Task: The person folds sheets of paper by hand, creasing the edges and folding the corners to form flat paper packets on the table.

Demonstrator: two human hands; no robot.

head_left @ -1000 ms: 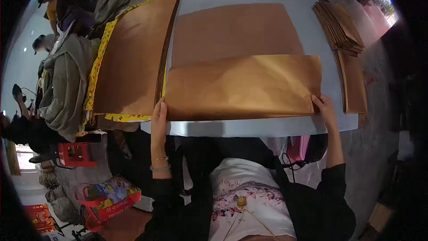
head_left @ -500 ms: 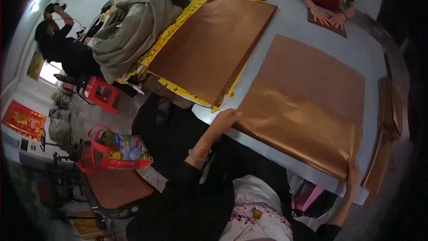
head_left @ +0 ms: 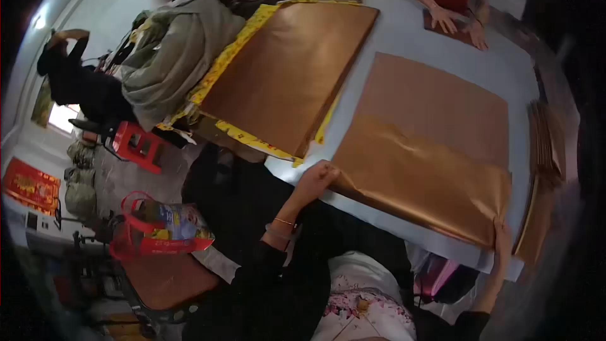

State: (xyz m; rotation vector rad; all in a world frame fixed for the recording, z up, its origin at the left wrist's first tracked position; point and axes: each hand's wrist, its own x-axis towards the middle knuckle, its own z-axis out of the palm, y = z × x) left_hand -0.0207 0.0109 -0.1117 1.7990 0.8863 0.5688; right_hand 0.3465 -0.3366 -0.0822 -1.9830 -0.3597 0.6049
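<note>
A large copper-brown sheet (head_left: 435,101) lies on the pale table (head_left: 404,35), its near part folded over and showing a shinier gold side (head_left: 410,177). My left hand (head_left: 319,178) pinches the left corner of the folded part. At its right corner my right hand (head_left: 502,240) grips the edge, fingers partly hidden by the sheet. To the left is a tall stack of brown sheets (head_left: 290,69) on yellow patterned wrapping (head_left: 246,136). Folded brown pieces (head_left: 546,145) are piled along the table's right edge.
Across the table a person's hands (head_left: 457,25) press on a small brown piece (head_left: 435,22). Grey-green cloth (head_left: 183,57) is heaped beyond the stack. A red stool (head_left: 137,145) and a red bag (head_left: 170,227) stand at the left. Another person in black (head_left: 82,82) is farther left.
The view has turned, so the table now appears tilted and the far person shows more. Both hands stay at the corners of the folded sheet. The far person's hands have spread apart.
</note>
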